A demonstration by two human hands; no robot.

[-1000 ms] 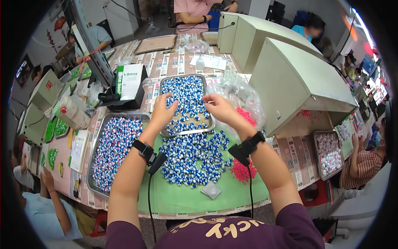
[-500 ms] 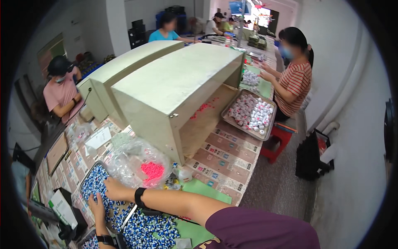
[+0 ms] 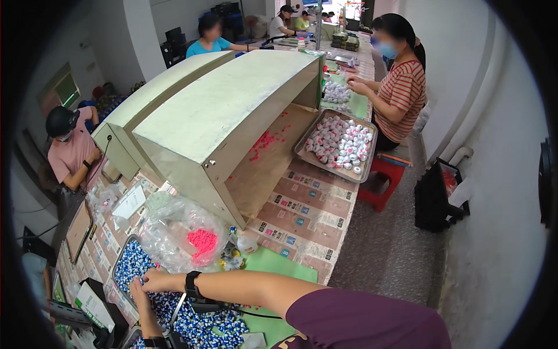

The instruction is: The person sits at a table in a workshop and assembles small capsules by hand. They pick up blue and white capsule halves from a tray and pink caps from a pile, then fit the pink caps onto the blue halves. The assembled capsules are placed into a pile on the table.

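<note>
Blue-white pcs (image 3: 132, 260) fill tray (image 3: 133, 237) just beyond hands. L hand (image 3: 140, 292) & R hand (image 3: 158, 281) close tog. over it, fingers bunched; can't tell if pinching any. Pink pcs (image 3: 202, 244) R of hands. Step's prob. sorting pcs by hand; next move likely calls for light fingertip control.

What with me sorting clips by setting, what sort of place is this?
Probably a workshop: people working at a long table, a tray of white pieces, and heaped blue-and-white pieces.
</note>
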